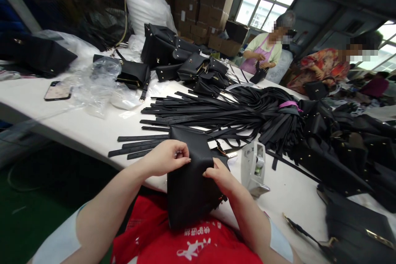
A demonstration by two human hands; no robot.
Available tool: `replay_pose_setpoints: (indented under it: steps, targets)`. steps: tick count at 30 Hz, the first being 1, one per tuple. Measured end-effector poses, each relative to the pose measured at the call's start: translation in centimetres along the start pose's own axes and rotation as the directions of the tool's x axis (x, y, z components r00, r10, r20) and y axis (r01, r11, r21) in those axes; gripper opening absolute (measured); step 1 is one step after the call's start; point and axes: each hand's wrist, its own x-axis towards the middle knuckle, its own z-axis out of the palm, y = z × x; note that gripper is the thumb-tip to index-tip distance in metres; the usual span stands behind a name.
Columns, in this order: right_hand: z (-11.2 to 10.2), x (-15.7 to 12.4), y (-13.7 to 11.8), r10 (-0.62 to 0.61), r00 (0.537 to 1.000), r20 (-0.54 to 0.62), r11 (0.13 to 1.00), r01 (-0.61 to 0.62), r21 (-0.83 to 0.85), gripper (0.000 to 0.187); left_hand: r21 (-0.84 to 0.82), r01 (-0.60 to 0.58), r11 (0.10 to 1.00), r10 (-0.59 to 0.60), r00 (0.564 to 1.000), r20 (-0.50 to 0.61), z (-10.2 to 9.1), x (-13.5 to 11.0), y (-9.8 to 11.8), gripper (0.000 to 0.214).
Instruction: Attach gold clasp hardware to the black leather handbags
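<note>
A black leather bag [188, 181] stands against the near edge of the white table [89, 128], leaning towards my red apron. My left hand [168, 157] is closed in a pinch on the bag's front, near its upper left part. My right hand [221, 179] grips the bag's right side with curled fingers. What the fingertips pinch on the bag is too small to make out. A brass fitting [221, 150] shows just behind the bag.
A large pile of black straps [222, 111] with a pink tie [287, 104] lies behind the bag. A white tape dispenser [255, 167] stands to its right. Black bags [185, 60], plastic wrap [99, 80] and a phone [57, 90] lie farther off. Two people [266, 49] work opposite.
</note>
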Motion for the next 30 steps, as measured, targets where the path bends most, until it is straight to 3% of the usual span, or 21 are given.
replay_pose_setpoints:
  steps: [6, 10, 15, 18, 20, 23, 27, 28, 30]
  targets:
    - [0.1, 0.2, 0.3, -0.027, 1.000, 0.005, 0.999, 0.027, -0.033, 0.014, 0.172, 0.061, 0.983, -0.075, 0.994, 0.079, -1.0, 1.1, 1.4, 0.009]
    - [-0.1, 0.3, 0.5, -0.017, 1.000, -0.016, 1.000, 0.017, -0.010, 0.012, 0.181, -0.024, 0.983, 0.020, 0.999, 0.026, -0.5, 0.9, 1.1, 0.012]
    - [-0.2, 0.5, 0.4, 0.007, 0.997, -0.076, 0.997, -0.001, 0.072, 0.018, 0.009, -0.083, 0.997, 0.084, 0.991, -0.103, 0.5, 0.5, 0.4, 0.015]
    - [-0.1, 0.5, 0.3, 0.015, 0.995, -0.103, 0.997, -0.007, 0.082, 0.016, -0.254, -0.046, 0.966, 0.024, 0.996, -0.089, 1.2, 0.2, -0.2, 0.019]
    - [0.0, 0.6, 0.5, 0.016, 0.993, -0.117, 0.996, -0.006, 0.085, 0.016, -0.505, -0.009, 0.863, -0.013, 0.999, -0.039, 1.7, -0.1, -0.9, 0.023]
    - [-0.5, 1.0, 1.4, 0.059, 0.980, -0.188, 0.989, -0.033, 0.143, 0.017, -0.828, 0.015, 0.560, -0.050, 0.999, -0.016, 2.0, -0.8, -2.1, 0.028]
    - [-1.8, 1.6, 3.2, 0.147, 0.930, -0.338, 0.972, -0.073, 0.224, 0.013, -0.980, -0.142, 0.136, -0.159, 0.974, -0.163, 1.1, -1.9, -4.1, 0.019]
    - [-2.1, 1.7, 3.6, 0.157, 0.922, -0.354, 0.970, -0.076, 0.232, 0.013, -0.978, -0.197, 0.076, -0.211, 0.955, -0.209, 0.8, -2.0, -4.8, 0.015]
    - [-2.5, 1.7, 4.3, 0.176, 0.915, -0.364, 0.964, -0.087, 0.250, 0.013, -0.965, -0.246, 0.087, -0.329, 0.908, -0.261, 0.5, -2.1, -6.4, 0.013]
